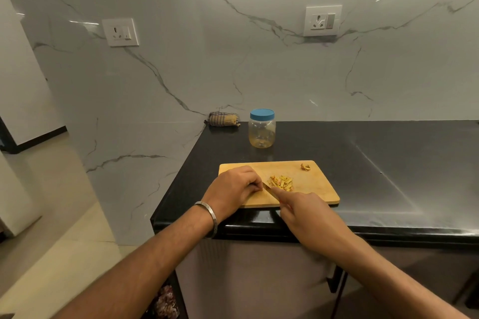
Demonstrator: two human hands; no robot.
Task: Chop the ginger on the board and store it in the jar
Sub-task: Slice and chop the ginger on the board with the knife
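Observation:
A wooden chopping board (pixel 317 184) lies at the near edge of the black counter. A small heap of ginger strips (pixel 282 182) sits at its middle, and a separate ginger scrap (pixel 305 166) lies at the board's far right corner. My right hand (pixel 308 211) grips a knife (pixel 268 187), forefinger stretched along the blade's spine; the blade is just left of the heap. My left hand (pixel 234 188) rests curled on the board's left part, fingertips by the blade; whether it holds a piece is hidden. A clear plastic jar (pixel 262 132) with its blue lid on stands behind the board.
A folded checked cloth (pixel 224 119) lies at the counter's back left corner against the marble wall. The black counter (pixel 388 163) stretches to the right. Its left edge drops to the floor just left of the board. Two wall sockets (pixel 322 20) sit above.

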